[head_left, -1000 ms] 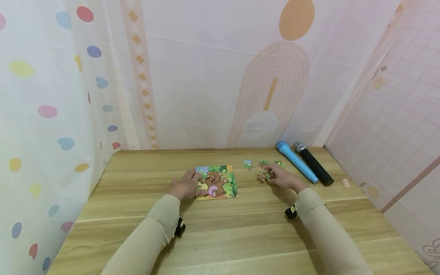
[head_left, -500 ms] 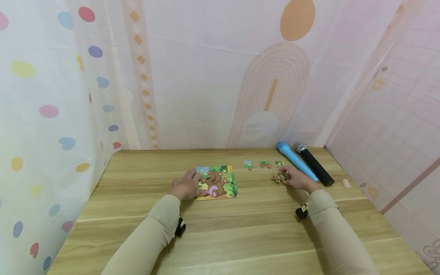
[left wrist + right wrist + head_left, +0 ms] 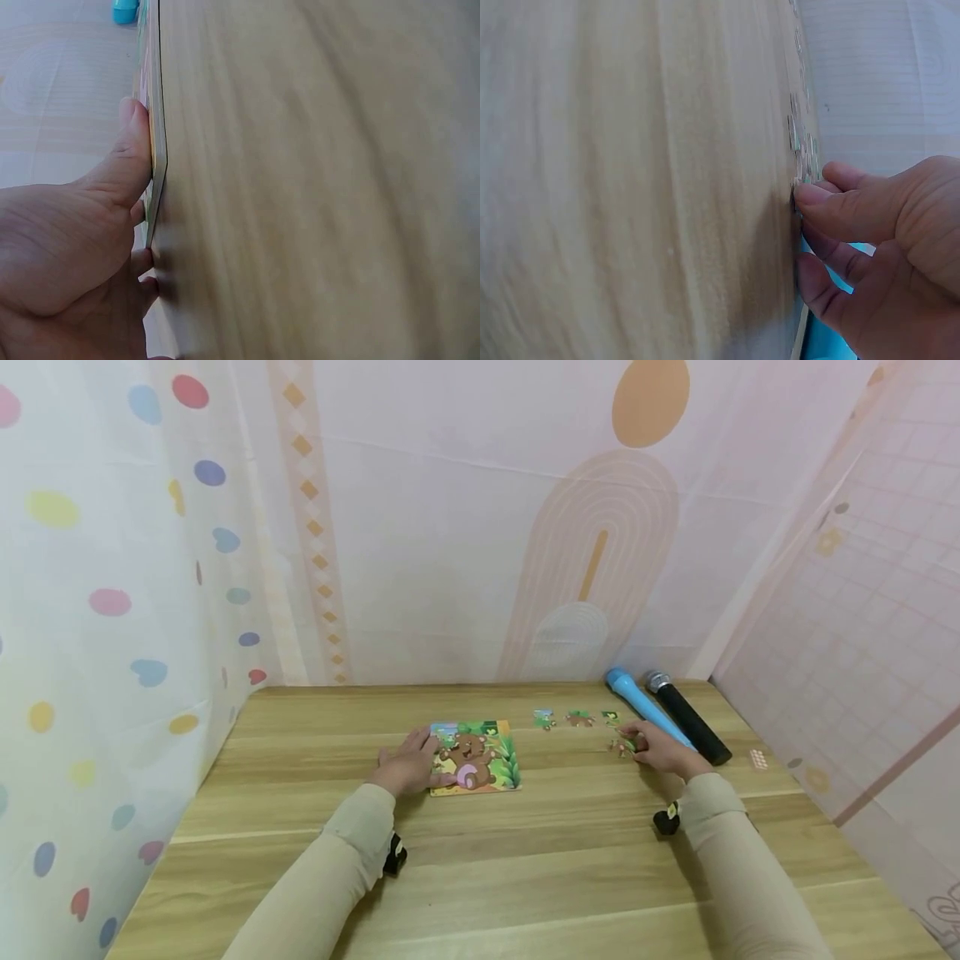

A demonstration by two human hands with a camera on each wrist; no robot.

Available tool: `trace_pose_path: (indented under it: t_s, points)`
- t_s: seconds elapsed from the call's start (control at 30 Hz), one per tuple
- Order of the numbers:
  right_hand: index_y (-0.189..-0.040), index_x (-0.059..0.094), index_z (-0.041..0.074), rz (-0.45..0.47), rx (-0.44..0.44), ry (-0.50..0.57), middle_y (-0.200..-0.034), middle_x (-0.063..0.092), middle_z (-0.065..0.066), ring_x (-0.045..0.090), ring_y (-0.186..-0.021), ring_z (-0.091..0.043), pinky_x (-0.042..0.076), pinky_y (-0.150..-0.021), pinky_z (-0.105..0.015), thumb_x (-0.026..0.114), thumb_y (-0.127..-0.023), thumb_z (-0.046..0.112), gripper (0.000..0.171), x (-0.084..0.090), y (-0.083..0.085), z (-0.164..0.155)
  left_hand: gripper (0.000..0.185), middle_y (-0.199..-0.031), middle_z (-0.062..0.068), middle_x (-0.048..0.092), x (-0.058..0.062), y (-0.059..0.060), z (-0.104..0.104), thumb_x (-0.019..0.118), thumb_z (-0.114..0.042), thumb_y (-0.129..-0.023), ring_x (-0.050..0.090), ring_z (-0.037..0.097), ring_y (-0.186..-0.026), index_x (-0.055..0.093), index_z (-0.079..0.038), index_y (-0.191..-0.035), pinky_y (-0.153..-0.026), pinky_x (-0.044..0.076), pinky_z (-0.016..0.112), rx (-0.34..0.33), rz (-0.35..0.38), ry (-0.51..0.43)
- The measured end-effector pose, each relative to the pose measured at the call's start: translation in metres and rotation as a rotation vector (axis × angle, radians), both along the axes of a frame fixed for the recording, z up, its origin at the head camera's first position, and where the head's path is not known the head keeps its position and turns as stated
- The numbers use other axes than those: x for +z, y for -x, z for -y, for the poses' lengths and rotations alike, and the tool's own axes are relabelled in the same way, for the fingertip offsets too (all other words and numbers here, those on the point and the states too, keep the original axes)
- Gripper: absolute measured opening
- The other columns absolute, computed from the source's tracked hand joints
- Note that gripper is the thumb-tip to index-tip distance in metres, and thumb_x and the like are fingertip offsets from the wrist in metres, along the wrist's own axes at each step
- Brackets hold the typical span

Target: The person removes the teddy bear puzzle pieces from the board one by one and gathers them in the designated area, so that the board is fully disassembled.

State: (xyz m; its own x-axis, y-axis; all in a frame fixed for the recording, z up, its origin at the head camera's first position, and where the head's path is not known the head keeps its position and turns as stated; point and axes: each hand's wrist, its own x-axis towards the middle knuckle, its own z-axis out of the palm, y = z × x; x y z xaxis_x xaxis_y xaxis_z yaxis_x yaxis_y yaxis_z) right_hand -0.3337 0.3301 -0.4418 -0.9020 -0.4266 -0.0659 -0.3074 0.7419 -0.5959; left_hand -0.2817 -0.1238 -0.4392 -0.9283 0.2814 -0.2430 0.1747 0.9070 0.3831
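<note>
A bear jigsaw puzzle board [image 3: 487, 774] lies flat on the table in the middle of the head view. My left hand [image 3: 407, 766] rests on its left side; the left wrist view shows the thumb [image 3: 135, 146] lying along the board's face, near its edge. To the right, my right hand [image 3: 660, 750] pinches a small brown-and-green puzzle piece [image 3: 619, 747] between thumb and forefinger, down at the tabletop. Just behind it lie three loose pieces in a row: a blue-and-green piece [image 3: 543, 719], a brown piece [image 3: 580, 718] and a dark green piece [image 3: 611, 717].
A blue toy microphone [image 3: 647, 706] and a black microphone [image 3: 688, 718] lie side by side behind and to the right of my right hand. A small pale dotted patch [image 3: 758, 760] is near the table's right edge. Printed curtains [image 3: 420, 560] hang behind the wooden table [image 3: 510, 877].
My right hand has moved to the right, taking the pinched puzzle piece along the table away from the board. The left hand has stayed on the board.
</note>
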Motion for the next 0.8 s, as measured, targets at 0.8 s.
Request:
trace_pose_path:
  t_s: [0.8]
  points:
    - [-0.134, 0.04, -0.017, -0.088, -0.068, 0.012, -0.13, 0.046, -0.036, 0.061, -0.094, -0.038, 0.052, -0.072, -0.038, 0.055, -0.085, -0.017, 0.051, 0.007, 0.002, 0.022, 0.045, -0.161, 0.018, 0.007, -0.002, 0.001, -0.001, 0.062, -0.049, -0.088, 0.004, 0.035, -0.149, 0.046, -0.013, -0.11, -0.103, 0.01, 0.078, -0.006, -0.006, 0.021]
